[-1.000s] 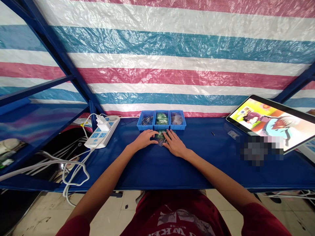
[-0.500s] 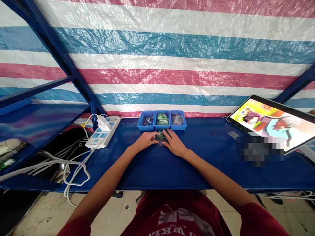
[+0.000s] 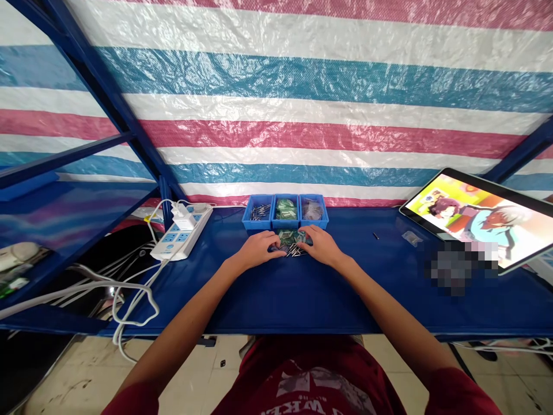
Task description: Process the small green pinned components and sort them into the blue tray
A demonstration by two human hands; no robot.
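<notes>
A small pile lies on the blue table, with silvery screws (image 3: 294,250) at the front and small green pieces (image 3: 287,236) behind them. Curved around the left side of the pile, my left hand (image 3: 260,249) has its thumb and fingers apart. My right hand (image 3: 320,245) cups the right side the same way, its fingertips at the pile's edge. Just beyond stand three blue bins side by side: the left bin (image 3: 246,223) holds screws, the middle bin (image 3: 285,225) green pieces, the right bin (image 3: 324,222) clear plastic-like items.
On the left a white power strip (image 3: 170,249) carries a plugged-in adapter and trailing cables (image 3: 149,291). A tablet screen (image 3: 479,213) leans at the right. One loose screw (image 3: 375,236) and a small clear bag (image 3: 412,238) lie on the table (image 3: 294,300).
My right hand has shifted right and curled its fingers, where it had been lying flat over the pile. More of the screws and green pieces now shows between my hands.
</notes>
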